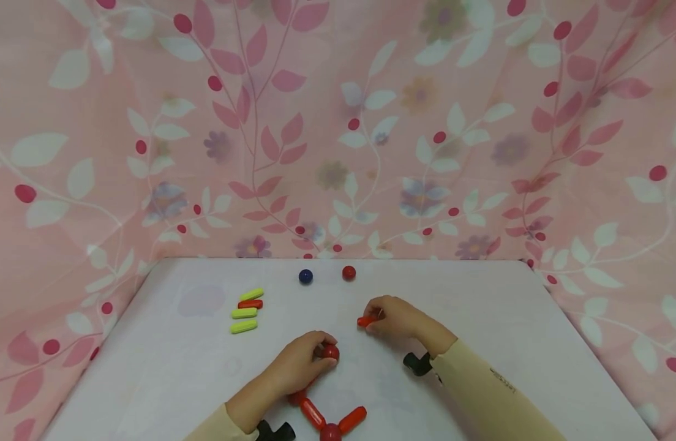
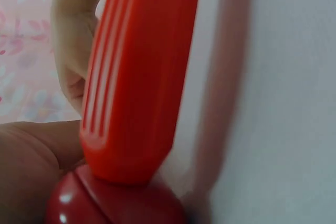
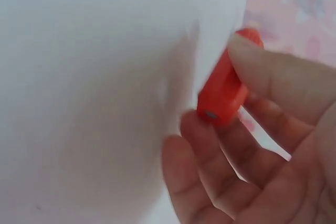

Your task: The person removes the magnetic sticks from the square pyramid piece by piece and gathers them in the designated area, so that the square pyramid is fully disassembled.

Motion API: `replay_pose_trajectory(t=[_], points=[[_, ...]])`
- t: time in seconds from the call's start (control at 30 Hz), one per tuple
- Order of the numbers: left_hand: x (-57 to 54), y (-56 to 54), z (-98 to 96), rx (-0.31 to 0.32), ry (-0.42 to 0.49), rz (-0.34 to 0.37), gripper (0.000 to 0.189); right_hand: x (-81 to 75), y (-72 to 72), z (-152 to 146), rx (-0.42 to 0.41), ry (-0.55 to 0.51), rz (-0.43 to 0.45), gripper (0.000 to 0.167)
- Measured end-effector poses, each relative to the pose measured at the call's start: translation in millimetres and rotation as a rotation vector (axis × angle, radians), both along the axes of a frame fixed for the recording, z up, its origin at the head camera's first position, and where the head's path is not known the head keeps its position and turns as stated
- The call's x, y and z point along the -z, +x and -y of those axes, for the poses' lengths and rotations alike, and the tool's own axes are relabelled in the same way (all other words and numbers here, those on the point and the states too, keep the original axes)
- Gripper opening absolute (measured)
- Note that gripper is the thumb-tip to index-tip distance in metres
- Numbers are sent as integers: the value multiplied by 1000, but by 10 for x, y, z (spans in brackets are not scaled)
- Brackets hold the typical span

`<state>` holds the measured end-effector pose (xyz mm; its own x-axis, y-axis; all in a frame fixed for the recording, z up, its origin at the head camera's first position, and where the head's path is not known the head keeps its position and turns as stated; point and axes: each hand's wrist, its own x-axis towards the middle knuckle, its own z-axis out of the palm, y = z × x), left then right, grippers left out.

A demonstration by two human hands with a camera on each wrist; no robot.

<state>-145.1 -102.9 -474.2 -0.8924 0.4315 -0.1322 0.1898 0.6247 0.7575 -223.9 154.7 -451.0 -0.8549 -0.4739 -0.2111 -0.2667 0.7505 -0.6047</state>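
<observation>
My left hand (image 1: pixel 296 365) grips a red ball (image 1: pixel 330 353) between thumb and fingers, low over the table. A chain runs from beneath that hand toward the near edge: a red rod (image 1: pixel 312 413), another red ball (image 1: pixel 330 432) and a second rod (image 1: pixel 353 419) slanting up right. The left wrist view shows a ridged red rod (image 2: pixel 142 77) touching a glossy red ball (image 2: pixel 115 200). My right hand (image 1: pixel 398 318) pinches a short red stick (image 3: pixel 226 87) between thumb and fingertips; its near end has a small grey metal spot. It sits apart from the left hand's ball.
Back left lie three yellow-green sticks (image 1: pixel 244 313) and one red stick (image 1: pixel 251 304). A dark blue ball (image 1: pixel 305 277) and a red ball (image 1: pixel 349 273) rest near the far edge of the white table (image 1: pixel 454 288). Behind it hangs a pink floral curtain (image 1: pixel 338 153).
</observation>
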Motion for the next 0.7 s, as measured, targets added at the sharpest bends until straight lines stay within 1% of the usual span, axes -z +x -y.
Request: replay_pose_trajectory(t=[0.1, 0.2, 0.37, 0.43, 0.53, 0.63, 0.7], points=[[16, 11, -31, 4, 1, 6, 38, 31, -149, -33, 77, 19, -46, 12], [15, 34, -25, 4, 0, 0, 41, 58, -280, -58, 142, 36, -72, 13], [1, 99, 44, -33, -47, -17, 44, 90, -459, -72, 229, 29, -88, 15], [-18, 133, 76, -50, -67, -9, 41, 102, -507, -74, 252, 23, -89, 17], [-59, 185, 113, -68, -69, 33, 35, 133, -558, -80, 273, 25, -95, 17], [-85, 231, 134, -66, -52, 68, 28, 161, -584, -86, 292, 23, -100, 16], [-92, 252, 141, -57, -50, 70, 24, 174, -593, -89, 304, 15, -101, 16]])
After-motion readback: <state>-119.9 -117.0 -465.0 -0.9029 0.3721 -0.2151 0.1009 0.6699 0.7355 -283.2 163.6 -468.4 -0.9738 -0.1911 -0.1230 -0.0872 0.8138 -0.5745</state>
